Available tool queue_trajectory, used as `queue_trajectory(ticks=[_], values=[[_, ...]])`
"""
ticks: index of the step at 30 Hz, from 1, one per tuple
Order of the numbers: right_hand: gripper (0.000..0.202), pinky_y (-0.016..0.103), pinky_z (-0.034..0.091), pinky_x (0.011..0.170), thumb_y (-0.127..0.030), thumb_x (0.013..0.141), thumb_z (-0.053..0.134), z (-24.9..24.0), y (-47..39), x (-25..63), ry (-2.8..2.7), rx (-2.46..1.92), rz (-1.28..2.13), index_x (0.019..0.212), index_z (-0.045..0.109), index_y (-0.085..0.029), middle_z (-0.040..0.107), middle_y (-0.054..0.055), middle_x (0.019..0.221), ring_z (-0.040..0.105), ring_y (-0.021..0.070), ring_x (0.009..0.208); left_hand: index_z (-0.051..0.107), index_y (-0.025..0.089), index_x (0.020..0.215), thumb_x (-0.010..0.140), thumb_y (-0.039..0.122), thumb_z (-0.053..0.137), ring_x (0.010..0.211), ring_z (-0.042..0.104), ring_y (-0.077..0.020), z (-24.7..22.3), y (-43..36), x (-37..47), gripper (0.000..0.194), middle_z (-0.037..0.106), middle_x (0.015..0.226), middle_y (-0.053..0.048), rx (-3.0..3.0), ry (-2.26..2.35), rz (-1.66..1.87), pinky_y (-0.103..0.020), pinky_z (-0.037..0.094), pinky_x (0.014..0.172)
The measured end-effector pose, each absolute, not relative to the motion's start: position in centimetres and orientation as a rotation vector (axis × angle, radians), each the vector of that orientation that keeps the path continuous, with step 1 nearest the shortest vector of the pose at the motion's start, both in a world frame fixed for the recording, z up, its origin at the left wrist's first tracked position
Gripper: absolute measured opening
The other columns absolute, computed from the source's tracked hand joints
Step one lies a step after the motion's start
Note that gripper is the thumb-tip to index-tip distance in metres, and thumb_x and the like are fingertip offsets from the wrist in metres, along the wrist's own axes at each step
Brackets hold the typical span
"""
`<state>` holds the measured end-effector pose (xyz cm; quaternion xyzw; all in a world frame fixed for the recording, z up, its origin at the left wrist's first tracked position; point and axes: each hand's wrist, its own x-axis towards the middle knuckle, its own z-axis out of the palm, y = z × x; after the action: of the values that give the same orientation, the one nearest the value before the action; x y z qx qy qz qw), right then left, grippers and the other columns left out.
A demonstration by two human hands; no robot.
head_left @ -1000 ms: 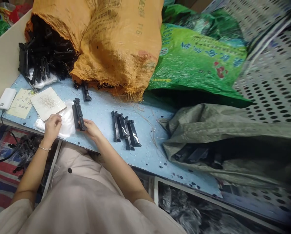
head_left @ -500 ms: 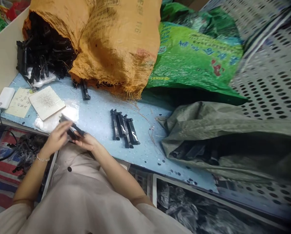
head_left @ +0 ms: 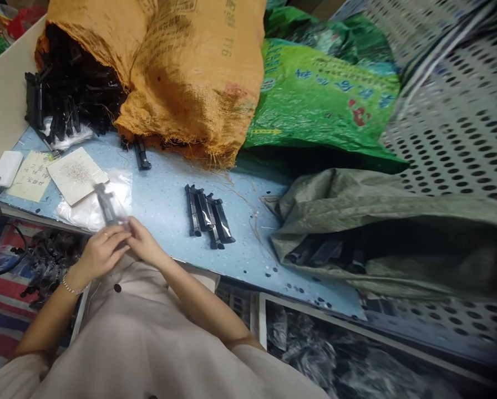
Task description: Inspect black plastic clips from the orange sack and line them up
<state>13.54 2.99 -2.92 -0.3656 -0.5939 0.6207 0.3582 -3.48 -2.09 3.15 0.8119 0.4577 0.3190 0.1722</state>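
Close together at the table's front edge, both my hands are closed on one long black plastic part (head_left: 106,202), blurred by motion. It points up and away from me, its lower end hidden by the fingers. My left hand (head_left: 102,250), with a bead bracelet at the wrist, wraps round the lower end. My right hand (head_left: 142,241) grips the same end from the right. Beyond the part are a white square board (head_left: 77,176) with dark specks and a clear plastic bag (head_left: 121,185). To the right, several similar black parts (head_left: 209,216) lie side by side on the blue tabletop (head_left: 161,205).
An orange woven sack (head_left: 194,83) with black parts (head_left: 82,83) spilling out stands at the back. Green sacks (head_left: 323,94) and an open grey-green sack (head_left: 340,205) lie on the right. At left are a white device (head_left: 6,169) with a cable and a yellow note (head_left: 30,176).
The black part has swung from slanting down to the right to pointing away from me. My left hand has moved down and my right hand up and left, so they now meet on it.
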Motion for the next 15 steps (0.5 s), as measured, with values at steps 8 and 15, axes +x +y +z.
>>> queue_trajectory(ticks=[8,15], values=[[0.035,0.049,0.046,0.091,-0.02,0.093,0.051,0.1,8.0,26.3,-1.956,-2.163,0.347,0.124,0.062,-0.007,0.057,0.027,0.128,0.052,0.0358,0.115,0.076,0.028,0.104,0.087,0.048,0.061,0.104,0.071,-0.0259,4.8,-6.4,-17.3,0.03,0.075,0.113,-0.005,1.781,1.782,0.197,-0.034,0.056,0.093],[0.047,0.042,0.045,0.088,-0.022,0.094,0.049,-2.6,7.1,27.6,-2.213,-2.159,0.228,0.14,0.052,-0.011,0.059,0.022,0.127,0.055,0.0325,0.105,0.072,0.017,0.094,0.082,0.027,0.059,0.094,0.074,-0.0303,-5.8,-1.9,-16.8,0.02,0.077,0.098,-0.016,1.46,2.068,-0.357,-0.036,0.054,0.082]])
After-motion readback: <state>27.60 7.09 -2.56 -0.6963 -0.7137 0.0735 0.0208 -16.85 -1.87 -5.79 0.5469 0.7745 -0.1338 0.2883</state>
